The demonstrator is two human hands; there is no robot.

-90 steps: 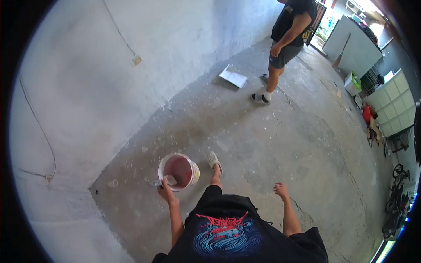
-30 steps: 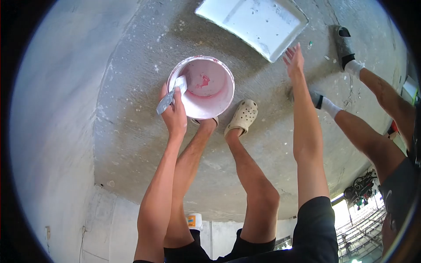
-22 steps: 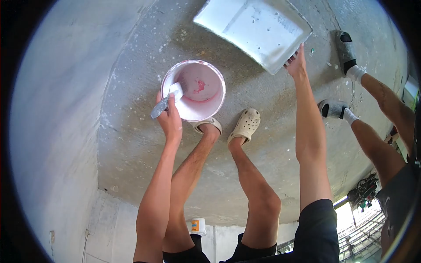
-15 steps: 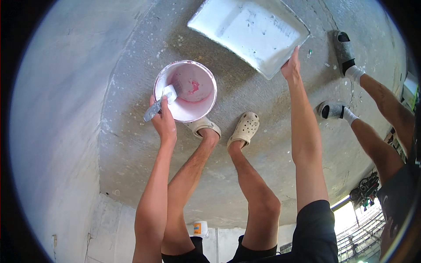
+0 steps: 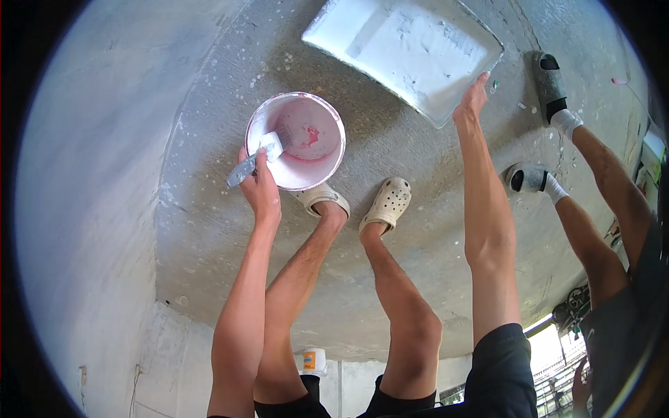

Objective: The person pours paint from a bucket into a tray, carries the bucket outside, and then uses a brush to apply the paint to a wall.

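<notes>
My left hand (image 5: pixel 263 191) is closed at the near-left rim of a white bucket (image 5: pixel 329 150), with the thumb over the grey handle of a paintbrush (image 5: pixel 242 171). The brush lies across that rim, its pale head inside the bucket. Pink stains mark the bucket's inner bottom. On the right, my right hand (image 5: pixel 472 103) grips the near-right edge of a white paint tray (image 5: pixel 404 52); some of its fingers are hidden by the tray. White paint coats the tray, with grey patches and specks.
My cream clogs (image 5: pixel 390 202) stand on the paint-spotted concrete floor (image 5: pixel 334 279). Another person's feet in grey shoes (image 5: pixel 550 87) are at the right, close to the tray. A pale wall (image 5: pixel 90 195) rises on the left. A white tub (image 5: pixel 313 359) with an orange label stands behind.
The tray and my right hand have shifted slightly to the right. My left hand, the brush and the bucket look almost unmoved. The other person's body has shifted a little.
</notes>
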